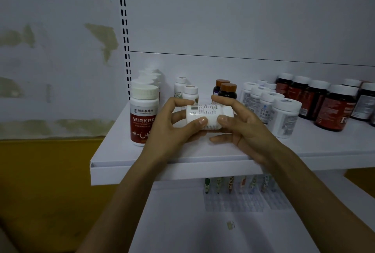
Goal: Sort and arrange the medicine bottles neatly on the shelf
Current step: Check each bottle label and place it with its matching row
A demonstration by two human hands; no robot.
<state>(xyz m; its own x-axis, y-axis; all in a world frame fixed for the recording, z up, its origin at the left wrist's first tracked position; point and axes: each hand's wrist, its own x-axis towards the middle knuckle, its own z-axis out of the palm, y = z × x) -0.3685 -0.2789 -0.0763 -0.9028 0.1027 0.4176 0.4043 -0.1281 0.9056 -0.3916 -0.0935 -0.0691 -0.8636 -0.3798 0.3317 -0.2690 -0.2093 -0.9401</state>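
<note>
both hands hold one white bottle [209, 115] on its side, in the air just above the front of the shelf [182, 163], near its middle. the left hand [172, 124] curls round one end, thumb in front and fingers behind. the right hand [243, 128] pinches the other end the same way. the printed side with the barcode faces up, so this looks like the reading step: checking what the bottle is before it joins a row.

the rows are already formed. red-label bottles [144, 114] run back along the left edge and a pair of small white bottles [189, 93] stands just behind the hands. to the right come brown-capped dark bottles [227, 90], a slanting row of white bottles [284, 116] and dark red bottles [334, 108] at the far end.

to do it well, roll the bottle until its front label shows and match it against the rows. by size and colour it seems closest to the small white pair, though blur leaves that unsure. then turn it upright, release one hand, and set it in front of its row, label outward and in line with those behind. the free space there is narrow, so lower it straight down and keep the wrists off the neighbours, which would likely tip easily.
</note>
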